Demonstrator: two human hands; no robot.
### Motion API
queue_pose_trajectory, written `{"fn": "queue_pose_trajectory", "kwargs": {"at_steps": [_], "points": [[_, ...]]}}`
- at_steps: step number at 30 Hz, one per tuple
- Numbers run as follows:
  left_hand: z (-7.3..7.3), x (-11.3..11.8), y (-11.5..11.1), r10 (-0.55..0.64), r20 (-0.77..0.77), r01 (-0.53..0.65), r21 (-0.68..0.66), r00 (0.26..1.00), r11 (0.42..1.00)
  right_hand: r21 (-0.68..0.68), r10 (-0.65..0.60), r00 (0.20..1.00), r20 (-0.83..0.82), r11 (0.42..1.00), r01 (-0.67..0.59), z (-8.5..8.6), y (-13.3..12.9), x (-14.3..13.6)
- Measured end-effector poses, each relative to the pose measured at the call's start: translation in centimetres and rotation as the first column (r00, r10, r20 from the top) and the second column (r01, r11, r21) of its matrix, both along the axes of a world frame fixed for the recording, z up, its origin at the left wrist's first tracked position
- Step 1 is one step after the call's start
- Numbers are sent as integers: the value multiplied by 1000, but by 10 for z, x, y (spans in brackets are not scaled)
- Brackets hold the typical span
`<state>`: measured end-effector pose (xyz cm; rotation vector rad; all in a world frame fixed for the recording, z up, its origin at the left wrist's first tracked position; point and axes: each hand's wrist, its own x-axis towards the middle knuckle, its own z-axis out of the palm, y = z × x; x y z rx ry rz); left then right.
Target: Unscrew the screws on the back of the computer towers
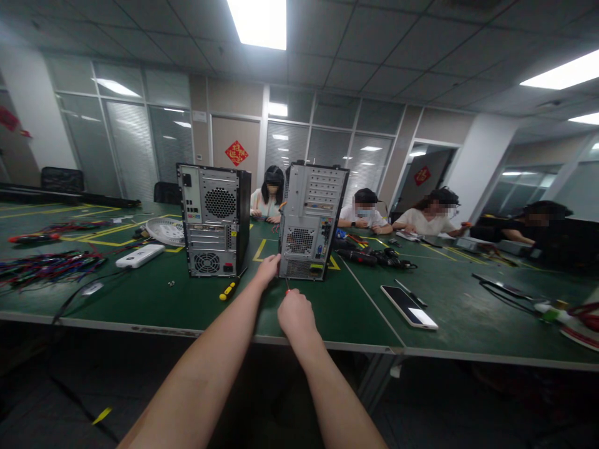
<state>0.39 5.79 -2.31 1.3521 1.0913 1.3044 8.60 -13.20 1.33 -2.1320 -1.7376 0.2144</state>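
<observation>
Two computer towers stand upright on the green table with their back panels facing me. My left hand (268,269) grips the lower left edge of the right computer tower (306,212), its fingertips partly hidden along the side. Closed in a fist just below that tower's lower left corner, my right hand (296,313) holds a screwdriver (287,289). A bit of its red handle and the thin shaft show above the fist, with the tip at the case's bottom edge. To the left is the other computer tower (210,218), with a yellow and black screwdriver (229,289) lying in front of it.
A white power strip (140,255), bundles of coloured cables (47,267) and a white round basket (166,231) lie on the left. On the right are a phone (408,307), a black power tool (358,256) and loose cables. Several people sit across the table (346,318).
</observation>
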Motion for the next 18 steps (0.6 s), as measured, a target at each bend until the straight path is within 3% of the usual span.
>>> {"fn": "queue_pose_trajectory", "kwargs": {"at_steps": [8,18], "points": [[-1,2,3,-2,23,2,-14,1000,1000,40,0,999,47,999,-2,-2,-4,-1],[-4,0,4,-1,-6,1,8,1000,1000,99,41,896,443,991,-95,5,-12,-13]]}}
